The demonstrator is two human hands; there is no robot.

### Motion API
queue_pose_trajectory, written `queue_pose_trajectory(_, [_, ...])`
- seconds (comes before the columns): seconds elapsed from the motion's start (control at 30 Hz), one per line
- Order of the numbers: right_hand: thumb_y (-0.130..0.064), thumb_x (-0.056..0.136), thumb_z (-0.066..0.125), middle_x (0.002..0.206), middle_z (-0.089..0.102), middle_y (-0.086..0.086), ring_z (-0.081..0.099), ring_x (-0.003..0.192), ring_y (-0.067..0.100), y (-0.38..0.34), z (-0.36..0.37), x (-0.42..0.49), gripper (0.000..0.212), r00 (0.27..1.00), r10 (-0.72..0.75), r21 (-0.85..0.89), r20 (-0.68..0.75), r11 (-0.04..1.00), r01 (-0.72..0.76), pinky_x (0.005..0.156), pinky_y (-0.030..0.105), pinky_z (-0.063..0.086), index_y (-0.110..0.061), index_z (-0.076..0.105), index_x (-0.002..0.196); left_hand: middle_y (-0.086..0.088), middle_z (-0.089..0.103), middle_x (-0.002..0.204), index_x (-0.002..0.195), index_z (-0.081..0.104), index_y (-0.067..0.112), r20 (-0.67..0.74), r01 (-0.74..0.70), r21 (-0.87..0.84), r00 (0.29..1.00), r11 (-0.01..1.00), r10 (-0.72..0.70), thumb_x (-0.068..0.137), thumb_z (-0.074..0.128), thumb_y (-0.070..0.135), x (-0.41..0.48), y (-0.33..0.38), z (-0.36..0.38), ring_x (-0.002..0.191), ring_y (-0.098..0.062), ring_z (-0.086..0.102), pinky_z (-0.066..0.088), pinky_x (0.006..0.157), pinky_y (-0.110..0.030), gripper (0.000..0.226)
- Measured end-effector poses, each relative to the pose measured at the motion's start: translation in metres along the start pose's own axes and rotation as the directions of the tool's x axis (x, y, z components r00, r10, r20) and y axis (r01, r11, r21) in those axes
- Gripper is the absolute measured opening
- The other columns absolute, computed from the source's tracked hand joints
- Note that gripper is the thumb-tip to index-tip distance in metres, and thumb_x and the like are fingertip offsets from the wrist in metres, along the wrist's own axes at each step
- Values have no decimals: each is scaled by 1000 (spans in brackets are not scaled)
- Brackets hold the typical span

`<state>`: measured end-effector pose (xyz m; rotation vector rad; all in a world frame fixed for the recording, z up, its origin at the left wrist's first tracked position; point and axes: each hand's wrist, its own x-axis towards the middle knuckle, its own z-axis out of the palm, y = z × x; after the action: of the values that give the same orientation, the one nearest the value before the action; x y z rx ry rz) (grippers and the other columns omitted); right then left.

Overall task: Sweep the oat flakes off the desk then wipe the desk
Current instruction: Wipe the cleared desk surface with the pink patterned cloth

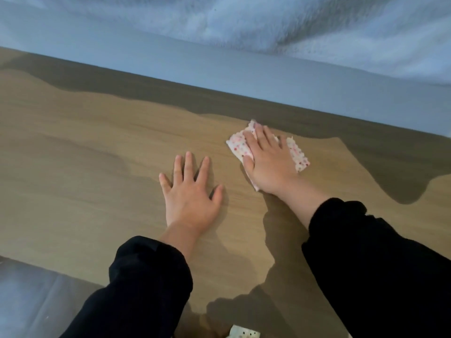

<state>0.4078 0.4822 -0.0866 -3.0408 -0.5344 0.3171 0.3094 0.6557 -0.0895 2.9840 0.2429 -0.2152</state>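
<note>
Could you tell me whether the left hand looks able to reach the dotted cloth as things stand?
Probably yes: the left hand lies flat on the desk close beside the dotted cloth, only bare wood between them, though the right hand presses flat on most of it.

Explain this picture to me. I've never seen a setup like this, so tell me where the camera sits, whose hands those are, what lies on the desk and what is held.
There is no machine here. A person wears one wide-angle camera on the head, which looks forward and down, so you see their own two arms in black sleeves from above. The left hand lies flat on the wooden desk with its fingers spread and holds nothing. The right hand presses with straight fingers on a white cloth with coloured dots, which lies flat on the desk, ready for wiping. No oat flakes show on the part of the desk in view. A small spotted white thing peeks in at the bottom edge; what it is cannot be told.
</note>
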Motion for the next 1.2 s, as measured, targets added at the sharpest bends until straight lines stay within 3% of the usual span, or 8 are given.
queue_pose_trajectory(0.1, [-46, 101, 18, 163, -8, 4, -4, 150, 20, 26, 2, -28, 62, 997, -68, -36, 21, 997, 69, 120, 50, 3, -21, 6, 156, -4, -8, 162, 153, 5, 33, 0, 2, -15, 1000, 1000, -2, 92, 24, 61, 0, -1, 0, 148, -23, -14, 1, 116, -58, 70])
queue_pose_trajectory(0.3, [-42, 99, 17, 164, -2, 5, 1, 150, 24, 68, -7, 2, 62, 971, 233, -21, -44, 972, -234, 119, 53, 5, -19, 9, 155, -4, -6, 162, 153, 8, 33, -14, 1, -25, 1000, 1000, -2, 92, 26, 61, 0, -1, 1, 148, -24, -11, 2, 116, -59, 69])
queue_pose_trajectory(0.53, [-35, 101, 18, 164, 0, 0, -3, 150, 16, -6, -20, 82, 58, 990, -137, 86, 6, 987, 136, 121, 44, -4, -20, 10, 156, -2, -3, 162, 153, 12, 34, -24, 20, -39, 999, 999, -21, 92, 28, 61, 0, 0, -1, 148, -21, -10, 1, 117, -57, 69])
queue_pose_trajectory(0.67, [-36, 102, 19, 163, 1, -6, -2, 150, 11, 36, -28, 62, 55, 977, -214, 136, 11, 968, 210, 121, 40, -1, -25, 11, 156, -1, -4, 162, 153, 12, 34, -15, 24, -50, 1000, 998, -24, 92, 29, 60, -1, 0, -2, 148, -20, -12, -1, 117, -56, 68])
queue_pose_trajectory(0.77, [-36, 99, 22, 164, 7, -4, 4, 150, 11, 104, -22, 21, 56, 998, 24, 116, -63, 993, -17, 121, 36, 4, -24, 19, 154, -2, -2, 162, 153, 15, 34, -29, 20, -59, 999, 998, -22, 92, 31, 59, -1, 0, -1, 148, -21, -9, 0, 117, -57, 68])
queue_pose_trajectory(0.93, [-34, 96, 23, 162, 10, 12, 11, 149, 29, 106, 0, -7, 63, 883, 453, 106, -126, 891, -442, 119, 52, 12, -8, 19, 153, -2, -1, 162, 152, 15, 34, -28, 25, -52, 999, 998, -26, 91, 30, 60, 1, -1, 1, 148, -21, -8, 1, 117, -56, 68])
queue_pose_trajectory(1.1, [-41, 95, 21, 163, 8, 11, 8, 150, 26, 24, 13, -58, 65, 996, 72, 44, -49, 997, -70, 118, 52, 11, -12, 18, 154, -2, -2, 162, 153, 13, 34, -15, 28, -36, 999, 999, -28, 92, 29, 57, -1, -2, 0, 148, -21, -9, 0, 117, -55, 66])
queue_pose_trajectory(1.2, [-46, 96, 18, 163, 7, 5, 8, 150, 21, 16, 21, -109, 65, 981, -191, 25, 21, 981, 191, 119, 49, 11, -18, 17, 155, -2, 0, 162, 152, 15, 34, -23, 27, -30, 999, 999, -28, 92, 29, 57, 1, -1, 1, 149, -21, -7, 2, 117, -55, 66])
